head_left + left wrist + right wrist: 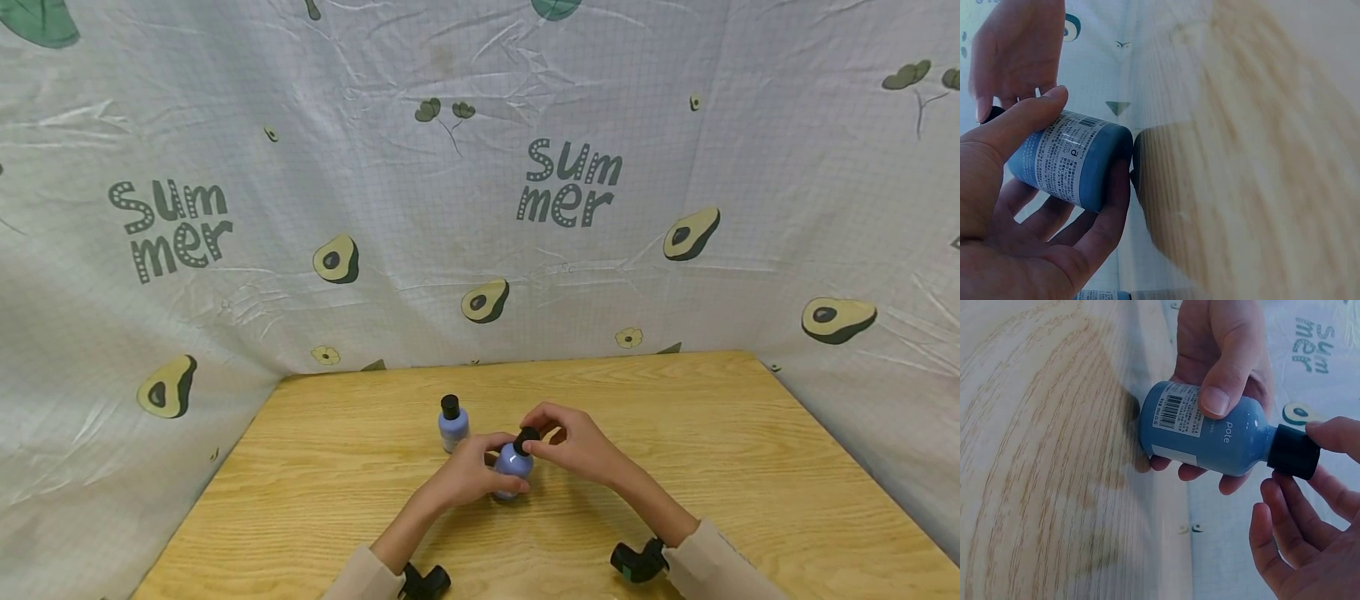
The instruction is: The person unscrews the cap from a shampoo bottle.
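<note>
Capped bottle gripped at body and cap

The black screw cap [1294, 452] sits on the neck of the lavender-blue lotion bottle [514, 461]; whether its thread is loose or tight cannot be told. Judged from that, the work at the cap is under way and not finished. The second lotion bottle [453, 423] also wears its cap and stands upright with no hand on it, so any handling of it would be left to do.

The left hand [471, 471] grips the bottle's body, thumb on one side, fingers round the other. The right hand [577, 442] pinches the cap between thumb and fingertips.

The held bottle is around the middle of the wooden tabletop [337, 467], farther from its far edge than the second one, and leans slightly toward the right edge; whether its base touches the wood is unclear. It is glossy, round-shouldered, with a barcode label [1179, 409] and pale letters reading "pote".
</note>
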### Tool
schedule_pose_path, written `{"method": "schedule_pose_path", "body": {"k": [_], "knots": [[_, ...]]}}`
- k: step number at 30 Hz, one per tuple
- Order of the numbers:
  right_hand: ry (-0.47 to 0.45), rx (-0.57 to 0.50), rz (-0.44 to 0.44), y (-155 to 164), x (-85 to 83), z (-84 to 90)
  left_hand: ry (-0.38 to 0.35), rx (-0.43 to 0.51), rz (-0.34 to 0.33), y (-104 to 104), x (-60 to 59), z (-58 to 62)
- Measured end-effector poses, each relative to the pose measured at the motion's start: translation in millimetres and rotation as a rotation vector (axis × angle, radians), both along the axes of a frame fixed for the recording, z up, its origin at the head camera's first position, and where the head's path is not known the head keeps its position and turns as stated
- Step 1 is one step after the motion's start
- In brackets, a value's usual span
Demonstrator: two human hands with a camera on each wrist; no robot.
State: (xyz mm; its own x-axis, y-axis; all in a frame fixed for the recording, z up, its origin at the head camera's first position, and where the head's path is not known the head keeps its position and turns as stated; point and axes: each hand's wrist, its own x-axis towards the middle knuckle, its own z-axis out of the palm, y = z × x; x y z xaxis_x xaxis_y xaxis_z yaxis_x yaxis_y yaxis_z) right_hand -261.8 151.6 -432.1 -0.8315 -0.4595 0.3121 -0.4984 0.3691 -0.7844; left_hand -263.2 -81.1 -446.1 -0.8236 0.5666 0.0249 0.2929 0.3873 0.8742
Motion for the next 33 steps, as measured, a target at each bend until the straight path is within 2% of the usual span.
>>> {"method": "schedule_pose_path", "body": {"k": [8,17,26,33], "knots": [[0.014,0.011,0.022,0.6,0.0,0.2,0.018,-0.006,-0.005,0.4,-0.3,-0.1],[-0.002,-0.004,0.001,0.0,0.4,0.7,0.032,-0.013,-0.004,0.8,-0.3,-0.5],[0.02,-0.005,0.052,1.2,-0.3,0.8,0.029,-0.019,0.001,1.5,-0.5,0.4],[0.005,0.005,0.001,0.6,-0.2,0.8,0.017,-0.01,-0.001,1.1,-0.1,0.6]]}}
